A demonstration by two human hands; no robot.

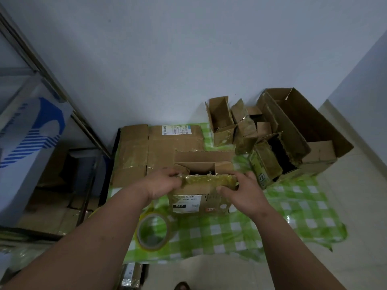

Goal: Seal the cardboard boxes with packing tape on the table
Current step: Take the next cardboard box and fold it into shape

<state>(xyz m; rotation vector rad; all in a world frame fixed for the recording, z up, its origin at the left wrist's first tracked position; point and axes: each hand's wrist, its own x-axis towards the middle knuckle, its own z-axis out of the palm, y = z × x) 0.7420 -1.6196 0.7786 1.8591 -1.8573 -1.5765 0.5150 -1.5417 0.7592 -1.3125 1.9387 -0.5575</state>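
Both hands grip the open box point(202, 192): left hand point(162, 183) and right hand point(243, 190) curl, apparently, over its near flap, whose length spans between them. Tape roll point(154, 232) lies nearer the left fingers.

I have both bare forearms reaching forward, converging. My left hand point(162, 182) grips the near flap of the small box point(202, 194) at its left end, fingers curled over the top. My right hand point(244, 190) pinches the right end, thumb below, fingers above.
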